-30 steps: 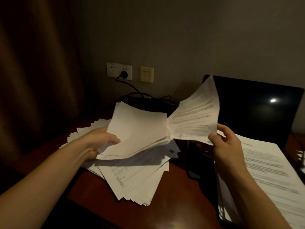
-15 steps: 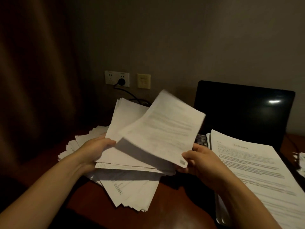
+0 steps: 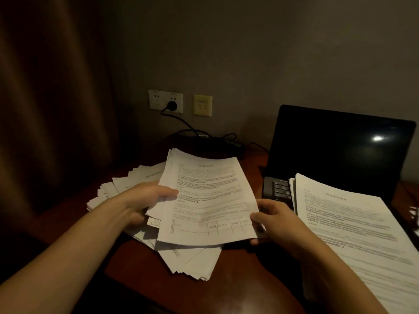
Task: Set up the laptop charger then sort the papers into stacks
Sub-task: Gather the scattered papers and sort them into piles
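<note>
A bundle of printed sheets (image 3: 208, 200) is held flat over a messy pile of papers (image 3: 192, 261) on the dark wooden desk (image 3: 238, 286). My left hand (image 3: 145, 198) grips the bundle's left edge, thumb on top. My right hand (image 3: 274, 220) pinches its lower right corner. A second stack of printed pages (image 3: 362, 234) lies across the keyboard of the open black laptop (image 3: 340, 148). The charger plug (image 3: 171, 106) sits in the white wall socket (image 3: 165, 101), and its black cable (image 3: 204, 134) runs down to the desk behind the papers.
A yellowish wall plate (image 3: 203, 105) is beside the socket. A dark curtain (image 3: 52, 109) hangs at the left. Part of the laptop keyboard (image 3: 280, 189) shows between the two paper stacks. More white paper (image 3: 415, 214) peeks in at the far right edge.
The sheet my right hand held raised to the right has swung left and down. It now lies printed side up on top of the bundle in my left hand.
</note>
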